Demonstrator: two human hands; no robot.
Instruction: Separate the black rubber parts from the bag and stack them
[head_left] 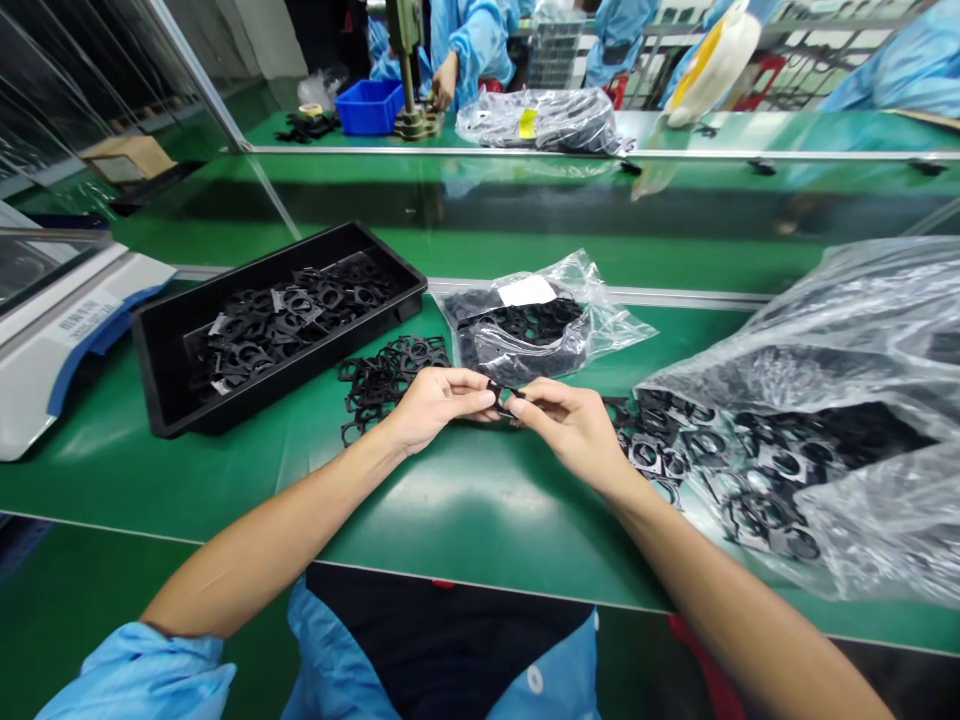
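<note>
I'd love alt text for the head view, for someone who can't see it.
A person's left hand and right hand hold a small black part above a green table. At left is a black tray of dark pieces; a small clear bag lies behind, a large clear bag at right.

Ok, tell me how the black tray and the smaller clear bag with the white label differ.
The black tray has stiff, opaque walls, while the clear bag is see-through and wrinkled.
The tray looks longer than the bag.
The bag carries a white label on top; the tray shows no such label on its near wall.
Both rest on the green surface and hold dark parts.
</note>
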